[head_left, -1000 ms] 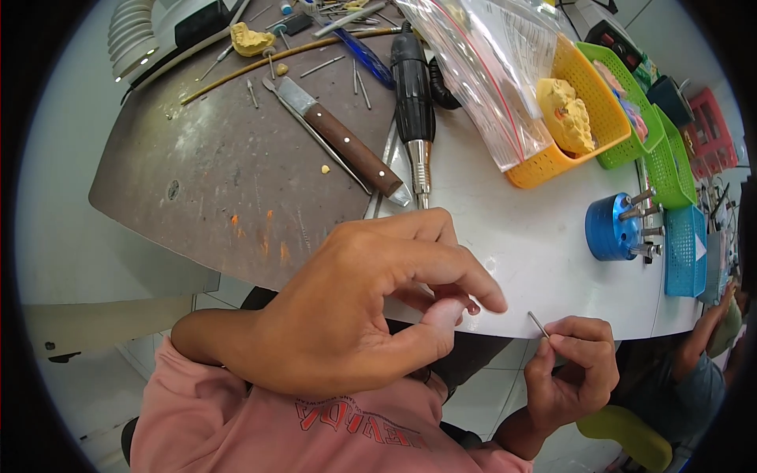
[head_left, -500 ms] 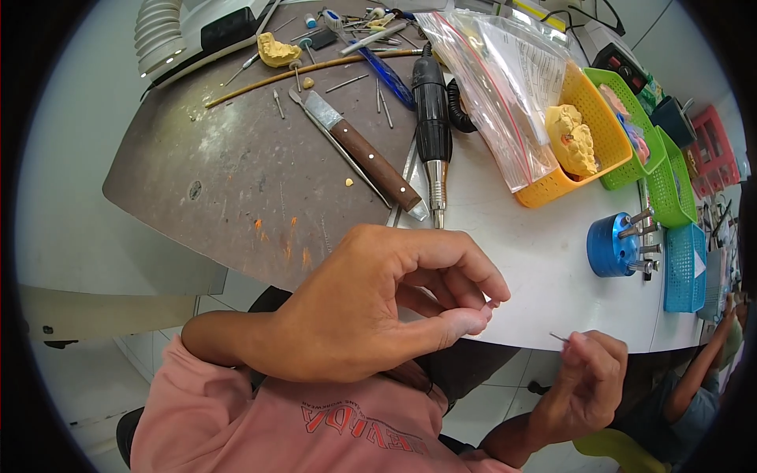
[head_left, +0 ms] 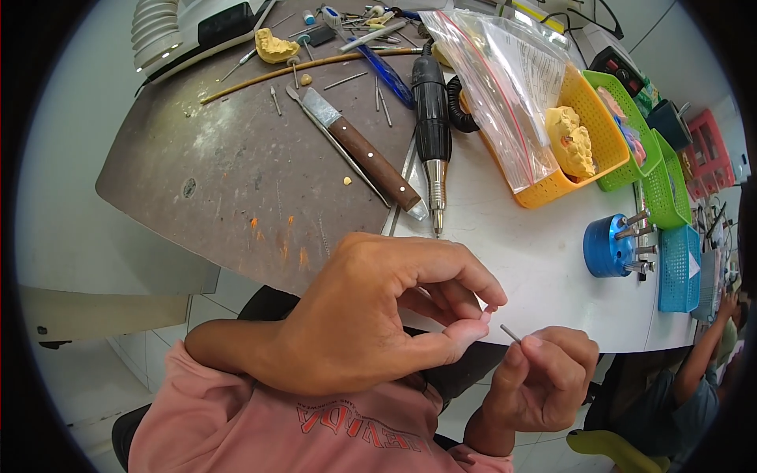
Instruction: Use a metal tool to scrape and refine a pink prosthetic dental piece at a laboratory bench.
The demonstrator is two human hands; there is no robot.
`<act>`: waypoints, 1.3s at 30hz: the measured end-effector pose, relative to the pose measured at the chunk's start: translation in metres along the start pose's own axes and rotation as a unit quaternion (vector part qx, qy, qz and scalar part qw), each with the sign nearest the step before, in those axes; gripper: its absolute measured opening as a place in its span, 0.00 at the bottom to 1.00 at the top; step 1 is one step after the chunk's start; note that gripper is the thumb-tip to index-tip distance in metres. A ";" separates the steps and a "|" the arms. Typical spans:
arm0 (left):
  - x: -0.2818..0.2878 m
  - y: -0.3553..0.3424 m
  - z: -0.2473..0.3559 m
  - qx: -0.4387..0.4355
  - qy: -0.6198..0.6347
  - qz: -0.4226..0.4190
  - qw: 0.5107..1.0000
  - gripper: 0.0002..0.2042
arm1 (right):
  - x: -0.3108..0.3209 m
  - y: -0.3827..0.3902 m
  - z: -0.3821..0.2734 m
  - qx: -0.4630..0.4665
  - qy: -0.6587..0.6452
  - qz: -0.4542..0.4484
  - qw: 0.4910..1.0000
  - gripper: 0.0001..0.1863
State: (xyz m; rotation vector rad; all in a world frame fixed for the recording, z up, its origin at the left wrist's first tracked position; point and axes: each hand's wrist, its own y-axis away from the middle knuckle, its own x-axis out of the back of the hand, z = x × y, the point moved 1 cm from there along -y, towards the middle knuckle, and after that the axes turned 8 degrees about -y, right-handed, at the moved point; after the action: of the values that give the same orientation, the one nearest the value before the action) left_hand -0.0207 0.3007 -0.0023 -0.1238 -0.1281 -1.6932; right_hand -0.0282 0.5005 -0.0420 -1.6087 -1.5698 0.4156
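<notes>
My left hand point(head_left: 371, 307) is closed over the bench's front edge, thumb and curved fingers pinching a small pinkish piece point(head_left: 486, 315), mostly hidden by the fingertips. Just to its right, my right hand point(head_left: 544, 378) pinches a thin metal pin point(head_left: 511, 334), whose tip points toward that piece without visibly touching it. Above my hands lie a wooden-handled knife point(head_left: 367, 158), a slim metal instrument point(head_left: 317, 126) and a black handpiece point(head_left: 433, 126) with a steel nose. A blue block holder point(head_left: 601, 246) with metal burs stands to the right.
An orange basket point(head_left: 536, 197) holds a yellow cast and plastic bags, beside green point(head_left: 666, 209) and blue baskets point(head_left: 674, 284). Scattered tools, another cast point(head_left: 276, 49) and a white suction unit point(head_left: 165, 39) occupy the back left. A co-worker's arm point(head_left: 698, 355) shows at far right.
My right hand with the pin has moved left, closer to my left hand. My left hand's fingers have curled further around the small piece and shifted slightly right.
</notes>
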 end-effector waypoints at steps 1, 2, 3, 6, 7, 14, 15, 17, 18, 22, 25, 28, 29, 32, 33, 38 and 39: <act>-0.001 0.000 -0.001 -0.004 0.000 0.005 1.000 0.12 | 0.001 -0.001 -0.001 0.014 0.025 -0.006 1.000 0.07; -0.001 0.000 -0.001 -0.008 -0.001 0.010 1.000 0.12 | 0.001 -0.003 -0.002 0.027 0.050 -0.012 0.998 0.08; -0.002 0.000 -0.002 -0.015 0.002 0.017 1.000 0.12 | 0.001 -0.003 -0.002 0.024 0.050 -0.012 0.998 0.08; -0.002 -0.001 -0.004 -0.050 -0.027 0.025 0.998 0.12 | -0.002 -0.005 -0.003 0.019 0.047 -0.013 0.999 0.08; -0.003 -0.001 -0.004 -0.053 -0.031 0.025 0.998 0.12 | -0.004 -0.005 -0.003 0.019 0.044 -0.014 0.999 0.08; -0.003 -0.002 -0.005 -0.074 -0.059 0.037 0.995 0.12 | -0.005 -0.006 -0.001 0.025 0.044 -0.023 0.998 0.08; -0.003 -0.002 -0.005 -0.079 -0.066 0.038 0.994 0.12 | -0.004 -0.006 -0.001 0.023 0.039 -0.028 0.999 0.08; -0.003 -0.003 -0.005 -0.081 -0.063 0.041 0.994 0.11 | -0.002 -0.007 -0.001 0.020 0.030 -0.037 0.999 0.08; -0.004 -0.003 -0.005 -0.082 -0.062 0.042 0.994 0.11 | -0.002 -0.007 -0.001 0.023 0.029 -0.038 0.999 0.08; -0.004 -0.003 -0.005 -0.087 -0.072 0.041 0.993 0.11 | -0.002 -0.008 -0.001 0.020 0.033 -0.050 0.998 0.08; -0.004 -0.003 -0.005 -0.090 -0.080 0.046 0.992 0.11 | -0.003 -0.008 -0.001 0.025 0.042 -0.034 0.998 0.08; -0.004 -0.003 -0.005 -0.093 -0.079 0.046 0.991 0.11 | -0.004 -0.008 -0.001 0.036 0.034 -0.035 0.998 0.09; -0.004 -0.003 -0.005 -0.091 -0.076 0.046 0.992 0.11 | -0.003 -0.009 -0.001 0.039 0.029 -0.041 0.998 0.09; -0.005 -0.003 -0.005 -0.095 -0.083 0.044 0.991 0.12 | 0.002 -0.007 -0.001 0.018 0.064 -0.045 0.997 0.08; -0.005 -0.004 -0.005 -0.099 -0.085 0.045 0.990 0.12 | 0.007 -0.007 0.000 0.024 0.070 -0.032 0.997 0.09; -0.007 -0.006 -0.005 -0.111 -0.107 0.028 0.988 0.12 | 0.039 -0.008 0.014 -0.024 0.110 -0.001 0.994 0.11; -0.007 -0.007 -0.005 -0.111 -0.112 0.023 0.987 0.12 | 0.043 -0.007 0.016 -0.035 0.107 -0.012 0.994 0.12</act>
State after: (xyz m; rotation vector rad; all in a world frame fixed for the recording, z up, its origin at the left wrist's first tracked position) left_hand -0.0266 0.3081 -0.0081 -0.4819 -0.1029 -1.6402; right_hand -0.0374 0.5450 -0.0334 -1.6285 -1.4527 0.1696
